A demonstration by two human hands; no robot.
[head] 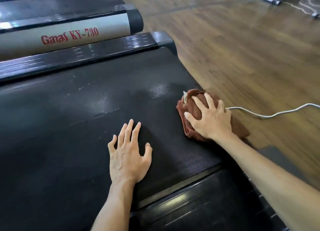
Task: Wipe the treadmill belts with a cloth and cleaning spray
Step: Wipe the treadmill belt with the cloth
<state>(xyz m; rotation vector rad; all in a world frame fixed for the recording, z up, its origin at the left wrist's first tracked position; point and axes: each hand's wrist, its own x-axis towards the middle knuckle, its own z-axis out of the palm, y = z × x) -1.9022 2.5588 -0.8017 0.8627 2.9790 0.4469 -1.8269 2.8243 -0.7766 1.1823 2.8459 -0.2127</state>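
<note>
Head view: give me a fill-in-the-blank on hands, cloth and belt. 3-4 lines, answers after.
1. The right hand presses a folded cloth whose colour is ____.
2. The left hand lies flat on the treadmill ____, holding nothing.
3. The cloth sits at the belt edge nearest the wooden ____.
4. A white ____ runs over the floor just past the right hand.

Missing words: brown; belt; floor; cable

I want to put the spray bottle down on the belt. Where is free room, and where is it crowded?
The belt is bare between the left hand and the far side rail, with some wet shine there. The floor beyond the belt's end is also bare. It is crowded at the belt's end: right hand presses the cloth, and a cable lies beside it.
</note>
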